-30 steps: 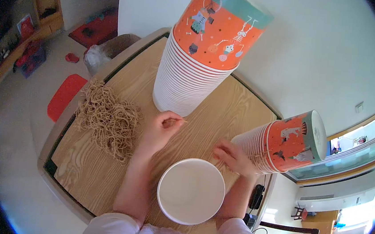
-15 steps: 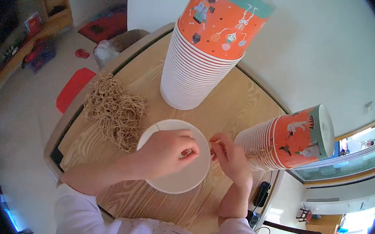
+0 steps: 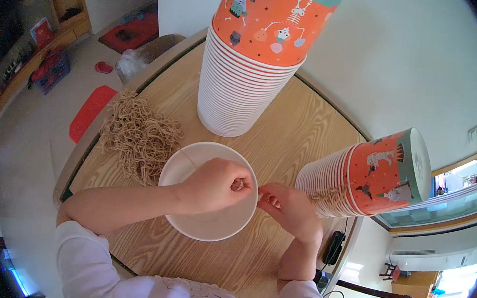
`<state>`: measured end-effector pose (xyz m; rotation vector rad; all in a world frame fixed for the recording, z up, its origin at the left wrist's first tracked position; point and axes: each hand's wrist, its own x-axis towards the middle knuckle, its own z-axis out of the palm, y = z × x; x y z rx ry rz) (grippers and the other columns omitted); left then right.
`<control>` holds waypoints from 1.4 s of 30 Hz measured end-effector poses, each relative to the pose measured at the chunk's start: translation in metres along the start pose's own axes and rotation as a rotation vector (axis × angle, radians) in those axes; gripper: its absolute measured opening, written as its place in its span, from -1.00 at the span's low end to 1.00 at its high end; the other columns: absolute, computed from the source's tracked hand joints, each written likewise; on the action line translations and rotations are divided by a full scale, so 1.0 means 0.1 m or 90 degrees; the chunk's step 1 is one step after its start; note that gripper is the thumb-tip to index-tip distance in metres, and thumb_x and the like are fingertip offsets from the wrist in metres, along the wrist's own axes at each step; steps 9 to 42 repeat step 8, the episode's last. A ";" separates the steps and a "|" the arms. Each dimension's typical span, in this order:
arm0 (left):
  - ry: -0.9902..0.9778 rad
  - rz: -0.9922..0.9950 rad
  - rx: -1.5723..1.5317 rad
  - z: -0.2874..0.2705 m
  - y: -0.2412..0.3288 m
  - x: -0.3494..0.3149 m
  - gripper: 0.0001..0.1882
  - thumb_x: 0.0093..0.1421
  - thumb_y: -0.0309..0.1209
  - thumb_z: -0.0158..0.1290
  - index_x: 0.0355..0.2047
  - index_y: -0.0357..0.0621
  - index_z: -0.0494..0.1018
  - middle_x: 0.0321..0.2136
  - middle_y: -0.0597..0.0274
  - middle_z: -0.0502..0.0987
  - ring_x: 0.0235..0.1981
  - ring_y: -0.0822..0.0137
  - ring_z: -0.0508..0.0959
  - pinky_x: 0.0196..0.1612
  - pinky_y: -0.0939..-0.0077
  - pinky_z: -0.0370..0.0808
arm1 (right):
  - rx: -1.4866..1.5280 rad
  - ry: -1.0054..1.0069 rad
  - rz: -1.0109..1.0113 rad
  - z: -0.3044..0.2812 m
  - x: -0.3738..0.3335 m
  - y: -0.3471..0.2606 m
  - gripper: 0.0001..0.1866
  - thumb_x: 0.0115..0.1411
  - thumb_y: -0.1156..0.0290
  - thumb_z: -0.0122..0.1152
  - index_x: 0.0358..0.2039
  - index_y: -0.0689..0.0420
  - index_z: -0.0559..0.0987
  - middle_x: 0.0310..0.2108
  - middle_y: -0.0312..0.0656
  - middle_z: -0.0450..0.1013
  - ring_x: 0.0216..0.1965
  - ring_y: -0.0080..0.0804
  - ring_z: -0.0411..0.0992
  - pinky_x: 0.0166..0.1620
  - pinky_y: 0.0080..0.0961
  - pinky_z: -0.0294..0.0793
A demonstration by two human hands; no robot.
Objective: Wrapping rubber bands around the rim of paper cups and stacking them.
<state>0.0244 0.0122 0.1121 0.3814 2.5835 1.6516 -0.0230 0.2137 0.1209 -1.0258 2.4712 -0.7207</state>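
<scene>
A white paper bucket (image 3: 209, 226) stands mouth up on the table in front of me. Over its mouth, my left hand (image 3: 221, 187) is closed on a thin piece of twine (image 3: 185, 157), which runs from the fist toward the bucket's far left rim. My right hand (image 3: 290, 207) has its thumb and fingers pinched at the bucket's right rim; whether twine lies between those fingertips is hidden. Left of the bucket lies a tangled heap of tan twine (image 3: 140, 137).
A tall stack of nested white paper buckets (image 3: 241, 87), topped by an orange printed one, rises behind. At right, a shorter stack (image 3: 327, 176) has twine strands (image 3: 333, 202) hanging along its side. A black adapter (image 3: 333, 248) lies by the table's right edge.
The bucket has shifted slightly left and tilted, showing more of its inside. My right hand has come left against its rim. More of the twine by my left hand shows.
</scene>
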 end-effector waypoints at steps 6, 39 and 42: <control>-0.006 0.008 -0.001 0.04 -0.05 0.00 -0.90 -0.01 -0.45 0.07 -0.50 -0.22 0.51 -0.58 0.12 0.53 -0.53 0.21 0.53 -0.43 0.38 0.43 | 0.007 -0.014 0.006 -0.01 0.01 -0.03 -0.77 0.03 0.45 0.18 -0.26 0.21 0.52 -0.44 -0.10 0.48 -0.45 -0.36 0.49 -0.35 -0.52 0.47; -0.010 -0.004 0.001 0.04 -0.05 0.01 -0.90 -0.01 -0.45 0.08 -0.49 -0.22 0.51 -0.57 0.12 0.53 -0.52 0.24 0.54 -0.42 0.38 0.44 | 0.010 -0.015 0.004 -0.01 0.02 -0.04 -0.77 0.03 0.45 0.19 -0.26 0.21 0.51 -0.43 -0.10 0.48 -0.45 -0.36 0.49 -0.35 -0.52 0.47; -0.010 -0.004 0.001 0.04 -0.05 0.01 -0.90 -0.01 -0.45 0.08 -0.49 -0.22 0.51 -0.57 0.12 0.53 -0.52 0.24 0.54 -0.42 0.38 0.44 | 0.010 -0.015 0.004 -0.01 0.02 -0.04 -0.77 0.03 0.45 0.19 -0.26 0.21 0.51 -0.43 -0.10 0.48 -0.45 -0.36 0.49 -0.35 -0.52 0.47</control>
